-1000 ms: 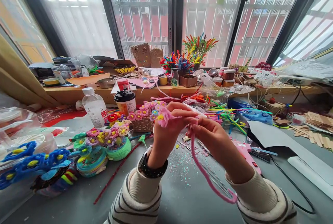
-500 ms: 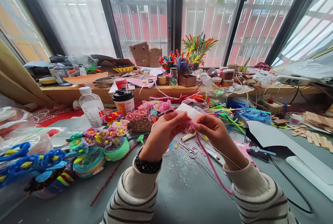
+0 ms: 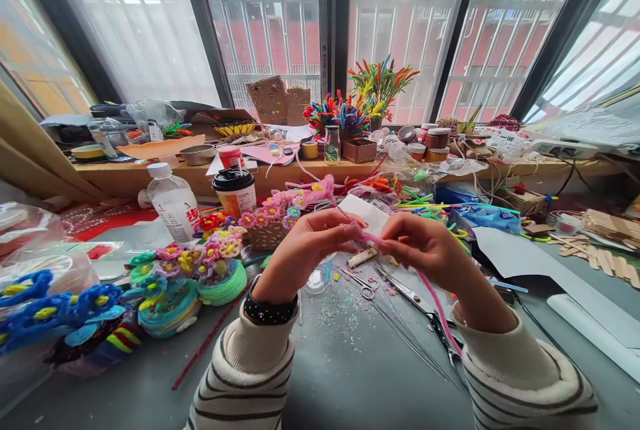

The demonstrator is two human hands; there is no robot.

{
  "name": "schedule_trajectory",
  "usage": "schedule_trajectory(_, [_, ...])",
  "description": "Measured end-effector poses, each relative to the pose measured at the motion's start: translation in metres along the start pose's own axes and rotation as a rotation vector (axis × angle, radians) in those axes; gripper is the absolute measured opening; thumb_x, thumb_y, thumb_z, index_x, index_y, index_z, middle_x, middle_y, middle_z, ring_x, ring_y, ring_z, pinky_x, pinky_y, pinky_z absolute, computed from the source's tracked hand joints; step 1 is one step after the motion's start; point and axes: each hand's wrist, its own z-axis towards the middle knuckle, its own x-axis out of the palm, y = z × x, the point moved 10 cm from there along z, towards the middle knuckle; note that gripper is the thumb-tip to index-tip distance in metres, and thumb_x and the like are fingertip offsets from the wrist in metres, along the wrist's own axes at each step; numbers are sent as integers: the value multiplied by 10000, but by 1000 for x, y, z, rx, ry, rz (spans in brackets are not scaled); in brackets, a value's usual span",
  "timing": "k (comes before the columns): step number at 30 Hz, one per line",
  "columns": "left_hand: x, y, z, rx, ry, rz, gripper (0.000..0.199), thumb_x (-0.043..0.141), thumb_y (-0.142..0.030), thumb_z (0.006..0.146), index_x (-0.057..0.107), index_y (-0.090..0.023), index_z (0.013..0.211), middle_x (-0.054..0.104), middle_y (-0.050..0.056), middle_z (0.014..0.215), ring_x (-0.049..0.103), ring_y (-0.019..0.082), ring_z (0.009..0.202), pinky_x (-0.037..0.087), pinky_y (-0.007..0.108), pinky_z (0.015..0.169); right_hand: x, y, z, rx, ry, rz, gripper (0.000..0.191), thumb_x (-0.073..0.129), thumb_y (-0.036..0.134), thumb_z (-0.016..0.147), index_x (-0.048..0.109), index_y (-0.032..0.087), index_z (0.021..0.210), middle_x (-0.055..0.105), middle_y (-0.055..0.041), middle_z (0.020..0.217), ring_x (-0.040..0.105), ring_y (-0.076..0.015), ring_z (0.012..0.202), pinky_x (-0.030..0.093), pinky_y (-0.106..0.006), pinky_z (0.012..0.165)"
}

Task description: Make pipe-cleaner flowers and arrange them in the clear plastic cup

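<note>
- Hands: your left hand (image 3: 310, 247) and right hand (image 3: 427, 243) sit mid-air at frame centre, near each other with a small gap. Left fingertips are pinched on a thin stem (image 3: 341, 211); right fingertips grip a pink fuzzy strip (image 3: 439, 303).
- Location: a short span of strip bridges the 2 hands at frame centre; its long tail drops from the right hand toward your sleeve (image 3: 525, 377), lower right.
- The stem slants up and left to a pink flower (image 3: 327, 190) with a yellow centre, just above your left hand.
- Step, as judged: winding strip onto stem. Fingertips cover the contact point; cannot tell how many turns are on.
- Advise: pinch close to the newest turn, roll the stem with the left, feed with the right under light, even tension. Hard pulling would likely bend the stem.
- Advise: lay turns edge to edge, on a slight slant, so no bare stem shows.
- Caution: the tail crosses in front of the large scissors (image 3: 407, 293), right of centre; avoid snagging it there or on the loose wires (image 3: 410, 338).
- Caution: glitter (image 3: 345, 317) lies on the worktop (image 3: 320, 377) at lower centre. Work raised; fuzz would probably pick it up.
</note>
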Motion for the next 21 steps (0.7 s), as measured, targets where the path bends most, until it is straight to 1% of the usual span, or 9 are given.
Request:
schedule_trajectory(3, [-3,-6,-2,8,-12,99,61,648,-201,685,637,-142,678,602,15,760,560,92,704,448,191,652,3,-1,1,13,1,-118,172,569,315,759,566,154,696,562,3,629,480,-68,529,384,-189,460])
schedule_trajectory(6, [-6,-15,-3,83,-64,224,65,648,-177,672,617,-138,630,573,0,680,532,80,625,427,186,583,-4,6,-2,11,-74,-260,175,562,317,765,580,155,704,564,8,609,468,-71,509,365,-193,448])
schedule_trajectory(9, [-10,-20,-3,171,-179,353,86,655,-184,654,596,-147,602,559,-2,661,518,88,580,411,204,528,-13,24,-8,-48,-181,-462,123,553,263,774,591,160,718,580,11,609,475,-75,510,368,-199,470])
schedule_trajectory(11, [-14,-22,-2,227,-279,430,99,662,-205,646,591,-156,599,578,9,690,540,109,612,426,231,560,-12,40,-12,-120,-241,-608,87,551,212,772,586,157,714,591,7,619,493,-81,526,376,-204,495])
schedule_trajectory(15, [-21,-30,-8,386,-468,492,83,680,-209,633,612,-163,629,606,30,803,566,139,749,436,258,672,9,57,-19,-248,-332,-804,81,536,154,768,566,147,693,585,-12,612,515,-107,548,383,-224,520])
schedule_trajectory(17, [-24,-36,-13,487,-518,407,66,684,-193,630,624,-166,634,588,29,887,556,138,810,429,249,705,20,59,-23,-288,-420,-805,91,522,135,772,561,142,691,574,-18,599,517,-112,550,385,-229,524])
schedule_trajectory(18, [-26,-37,-15,525,-522,330,62,685,-183,628,625,-171,640,577,19,900,551,130,811,427,244,714,22,57,-26,-292,-491,-762,92,520,130,774,558,142,690,566,-15,590,509,-107,541,384,-226,520])
schedule_trajectory(20, [-28,-37,-17,560,-492,154,70,684,-157,627,624,-182,655,560,-3,885,545,111,799,424,234,724,23,45,-29,-246,-600,-563,73,532,150,773,560,147,706,575,-11,607,499,-93,529,392,-216,516])
schedule_trajectory(21, [-28,-36,-16,559,-466,72,76,682,-144,626,623,-184,652,551,-11,874,539,104,802,423,226,730,23,31,-28,-176,-620,-415,69,540,180,775,564,153,716,577,-6,610,491,-87,516,393,-211,501])
